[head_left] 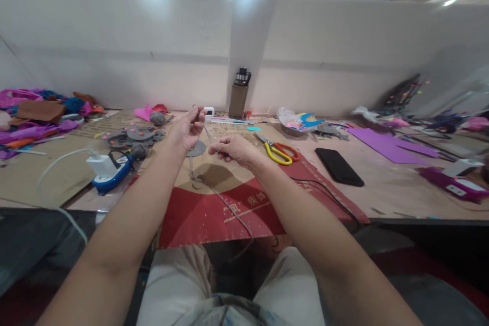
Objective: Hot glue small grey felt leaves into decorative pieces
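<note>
Over the table my left hand point(191, 126) is raised, its fingers pinched on a thin grey cord point(209, 135). Lower and to its right, my right hand point(234, 151) closes its fingertips on the same cord, which runs taut between the two. More grey cord point(229, 207) lies loose over the red and brown cardboard point(183, 219) and trails past the table's front edge. A flat grey disc point(197, 148) rests on the cardboard below my hands, partly hidden. Whether anything small sits in my fingertips cannot be made out.
Yellow-handled scissors point(278, 154) and red-handled scissors point(288, 151) lie right of my hands, near a black phone point(339, 166). A bottle point(239, 96) stands at the back. Left are a blue power strip point(112, 175) and grey pieces with pink pins point(133, 135); right, purple sheets point(387, 146).
</note>
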Motion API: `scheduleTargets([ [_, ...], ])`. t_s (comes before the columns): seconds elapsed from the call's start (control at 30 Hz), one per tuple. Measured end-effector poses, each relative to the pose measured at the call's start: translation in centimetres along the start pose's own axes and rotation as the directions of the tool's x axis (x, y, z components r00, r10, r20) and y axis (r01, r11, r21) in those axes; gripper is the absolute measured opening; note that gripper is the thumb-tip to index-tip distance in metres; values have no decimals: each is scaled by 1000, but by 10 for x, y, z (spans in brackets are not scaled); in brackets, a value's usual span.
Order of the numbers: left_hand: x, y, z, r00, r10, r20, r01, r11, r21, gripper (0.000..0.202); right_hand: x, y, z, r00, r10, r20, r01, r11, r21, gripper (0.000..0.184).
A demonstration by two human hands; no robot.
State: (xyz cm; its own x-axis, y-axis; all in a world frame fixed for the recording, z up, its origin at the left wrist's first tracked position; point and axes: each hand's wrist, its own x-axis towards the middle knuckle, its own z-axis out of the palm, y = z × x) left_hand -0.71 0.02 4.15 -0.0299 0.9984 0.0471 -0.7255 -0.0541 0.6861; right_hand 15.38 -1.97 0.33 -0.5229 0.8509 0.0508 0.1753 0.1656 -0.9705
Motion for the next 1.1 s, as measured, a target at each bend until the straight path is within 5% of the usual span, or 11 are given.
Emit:
scheduleTargets([
  [0.4,4,5,-11,985,-56,163,49,998,43,22,-4,-3,5,990,-14,142,28,995,-96,23],
  [0.63,5,6,-12,998,6,67,-7,1000,17,19,-6,-7,5,988,-4,152,17,997,-81,26],
  [0.9,7,7,-14,992,100,79,-104,993,53,22,-5,-5,9,991,18,129,-9,997,-73,29],
  [1.1,9,10,-15,992,121,-42,-119,992,48,19,-7,-7,13,990,23,139,-11,996,-88,30],
])
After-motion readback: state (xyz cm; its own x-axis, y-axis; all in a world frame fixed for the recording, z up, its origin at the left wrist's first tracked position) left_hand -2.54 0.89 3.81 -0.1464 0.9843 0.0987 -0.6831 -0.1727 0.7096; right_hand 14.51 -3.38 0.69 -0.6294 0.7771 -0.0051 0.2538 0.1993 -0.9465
